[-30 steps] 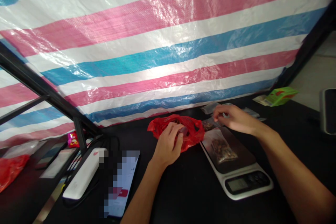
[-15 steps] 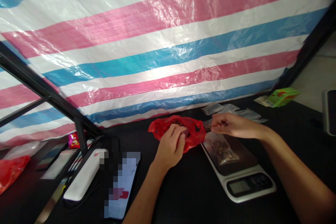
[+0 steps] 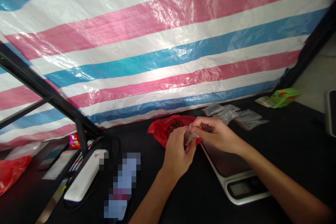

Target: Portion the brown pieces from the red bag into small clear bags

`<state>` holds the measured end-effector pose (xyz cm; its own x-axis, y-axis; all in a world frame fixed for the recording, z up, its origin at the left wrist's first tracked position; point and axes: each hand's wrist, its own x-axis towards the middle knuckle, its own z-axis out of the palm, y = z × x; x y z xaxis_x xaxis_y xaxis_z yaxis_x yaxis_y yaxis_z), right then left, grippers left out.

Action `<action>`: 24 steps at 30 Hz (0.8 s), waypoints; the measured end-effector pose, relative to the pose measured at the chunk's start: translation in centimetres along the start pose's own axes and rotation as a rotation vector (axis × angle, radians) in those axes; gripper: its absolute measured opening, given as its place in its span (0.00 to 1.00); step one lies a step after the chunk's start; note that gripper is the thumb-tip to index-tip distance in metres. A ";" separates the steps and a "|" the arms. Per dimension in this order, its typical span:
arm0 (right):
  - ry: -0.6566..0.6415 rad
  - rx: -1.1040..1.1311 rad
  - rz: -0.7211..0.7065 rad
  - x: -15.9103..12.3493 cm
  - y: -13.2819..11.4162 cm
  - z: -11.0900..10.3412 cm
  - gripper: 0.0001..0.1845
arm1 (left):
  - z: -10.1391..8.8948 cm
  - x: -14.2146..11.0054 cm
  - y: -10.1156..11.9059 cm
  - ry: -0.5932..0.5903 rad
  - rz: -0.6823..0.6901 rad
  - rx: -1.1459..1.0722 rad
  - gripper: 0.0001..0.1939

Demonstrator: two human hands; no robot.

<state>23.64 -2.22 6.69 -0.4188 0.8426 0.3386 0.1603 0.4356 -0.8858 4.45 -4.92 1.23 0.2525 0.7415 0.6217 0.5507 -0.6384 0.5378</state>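
My hands meet above the near edge of a red plastic bag [image 3: 160,131], which holds dark brown pieces [image 3: 175,125]. Between them is a small transparent plastic bag [image 3: 189,137] with dark contents. My left hand [image 3: 178,150] pinches its lower part, while my right hand [image 3: 217,134] grips its upper edge from the right. Part of the small bag is hidden by my fingers. A digital kitchen scale [image 3: 236,182] lies below my right forearm, and its dark platform shows nothing on it.
Several flat transparent bags [image 3: 236,115] lie behind my right hand, and a green packet [image 3: 283,98] sits farther right. To the left are a white power bank [image 3: 85,175], a blurred phone [image 3: 122,185] and another red bag [image 3: 10,171]. A striped tarp hangs behind.
The bag of brown pieces has left the scale platform and is now between my hands. My right hand has moved left and down, and my left hand has moved out of the red bag.
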 end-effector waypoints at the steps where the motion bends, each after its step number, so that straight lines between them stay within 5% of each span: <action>1: -0.018 -0.018 -0.016 0.0 0.0 0.4 0.17 | 0.0 0.1 -0.3 -0.007 -0.013 0.010 0.20; 10: 0.097 -0.560 -0.175 0.1 1.5 -1.0 0.08 | -2.6 1.2 -4.4 0.009 -0.134 0.332 0.23; 19: 0.098 -0.609 -0.174 0.2 1.7 -1.3 0.07 | -3.2 1.3 -4.9 -0.204 -0.217 0.586 0.29; 24: 0.101 -0.610 -0.167 0.1 1.9 -1.4 0.07 | -3.3 1.3 -4.9 -0.124 -0.188 0.527 0.30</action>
<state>25.16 -0.81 5.49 -0.4006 0.7604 0.5113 0.5923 0.6406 -0.4886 -0.53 -1.50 1.29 0.1856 0.8715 0.4539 0.9095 -0.3272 0.2565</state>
